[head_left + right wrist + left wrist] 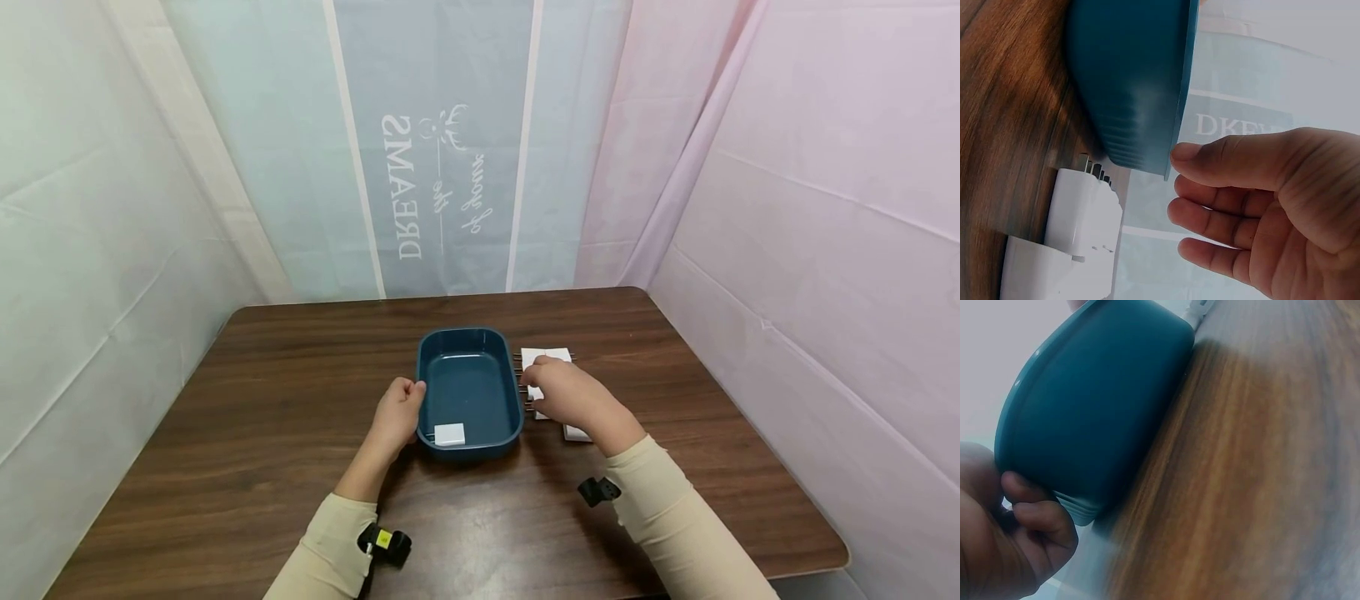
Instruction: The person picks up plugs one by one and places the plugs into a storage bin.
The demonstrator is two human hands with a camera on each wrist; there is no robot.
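A deep teal-blue plastic tray (468, 383) stands on the table, with one white plug-in charger (449, 434) lying in its near left corner. My left hand (399, 415) grips the tray's left rim, fingers curled at the edge, as the left wrist view also shows. Over a group of white chargers (555, 354) to the right of the tray hovers my right hand (570, 392). In the right wrist view its fingers are loosely bent, apart from the thumb, and hold nothing. Metal prongs (1096, 170) on those chargers point toward the tray. The right hand partly hides the chargers in the head view.
Another white charger (576, 433) sits nearer me, partly under the right wrist. The brown wooden table (300, 400) extends on both sides of the tray. Fabric curtains (450, 167) hang behind the table and along both sides.
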